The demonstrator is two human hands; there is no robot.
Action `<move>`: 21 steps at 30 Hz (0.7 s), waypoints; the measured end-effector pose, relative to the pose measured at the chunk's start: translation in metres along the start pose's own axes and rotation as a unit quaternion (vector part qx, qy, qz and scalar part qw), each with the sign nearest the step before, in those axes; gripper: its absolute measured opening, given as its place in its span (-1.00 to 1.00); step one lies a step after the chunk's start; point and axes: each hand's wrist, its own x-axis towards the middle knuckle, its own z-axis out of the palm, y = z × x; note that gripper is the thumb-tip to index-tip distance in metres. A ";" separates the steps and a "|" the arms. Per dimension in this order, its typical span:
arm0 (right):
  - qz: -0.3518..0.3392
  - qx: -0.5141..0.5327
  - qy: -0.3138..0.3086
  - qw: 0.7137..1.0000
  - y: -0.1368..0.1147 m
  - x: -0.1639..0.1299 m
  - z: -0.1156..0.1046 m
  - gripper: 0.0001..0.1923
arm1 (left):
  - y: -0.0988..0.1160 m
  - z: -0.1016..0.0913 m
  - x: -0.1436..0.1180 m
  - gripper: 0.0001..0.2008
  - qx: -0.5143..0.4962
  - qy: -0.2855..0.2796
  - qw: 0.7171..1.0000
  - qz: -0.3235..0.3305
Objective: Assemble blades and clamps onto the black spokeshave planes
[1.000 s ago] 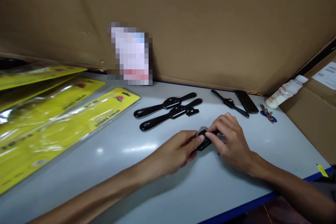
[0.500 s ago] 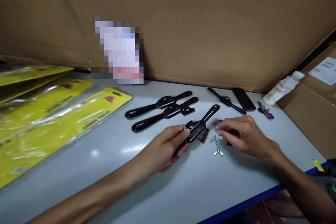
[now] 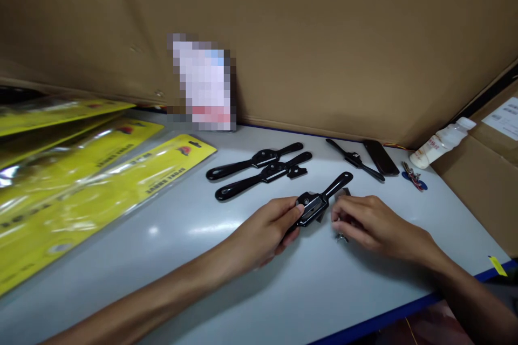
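Observation:
My left hand is closed round one handle of a black spokeshave, its thumb on the body and the other handle pointing up to the right. Just right of it, my right hand has its fingers bent together low over the table; whatever is between them is hidden. A silver wing screw shows partly beneath those fingers. Behind the right hand lies a flat metal blade, partly covered. Two more black spokeshaves lie to the left, with a small black notched plate beside them.
Yellow spokeshave packages are piled at left. Toward the back right are another spokeshave, a dark phone, a small bundle of metal pieces and a white bottle. A cardboard wall borders the table.
My right hand has moved down and closer to the held spokeshave, over the wing screws; one is now out of sight. The left hand keeps its hold. The view has shifted slightly.

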 end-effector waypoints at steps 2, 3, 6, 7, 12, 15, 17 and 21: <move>0.004 0.079 0.029 0.996 -0.003 0.000 -0.006 -0.91 | 0.000 0.001 0.001 -0.69 0.009 -0.006 1.000 0.008; 0.011 0.102 0.050 0.993 -0.005 0.000 -0.008 -0.91 | -0.001 0.001 0.002 -0.70 0.015 -0.008 1.000 0.014; 0.020 0.116 0.119 0.986 -0.008 0.004 -0.006 -0.91 | -0.002 0.002 0.003 -0.70 0.036 -0.010 0.999 0.039; 0.017 0.110 0.139 0.984 -0.008 0.006 -0.004 -0.92 | -0.003 0.003 0.003 -0.70 0.043 -0.010 0.998 0.048; -0.065 0.028 0.196 0.978 -0.005 0.017 0.011 -0.91 | -0.005 0.006 0.004 -0.67 0.065 -0.011 0.994 0.091; -0.073 0.009 0.190 0.979 -0.004 0.021 0.017 -0.92 | -0.007 0.007 0.005 -0.67 0.068 -0.007 0.992 0.107; -0.067 0.010 0.185 0.981 -0.004 0.022 0.020 -0.91 | -0.008 0.007 0.007 -0.67 0.075 -0.006 0.991 0.112; -0.069 0.012 0.174 0.982 -0.004 0.023 0.024 -0.91 | -0.008 0.006 0.008 -0.67 0.096 -0.004 0.989 0.115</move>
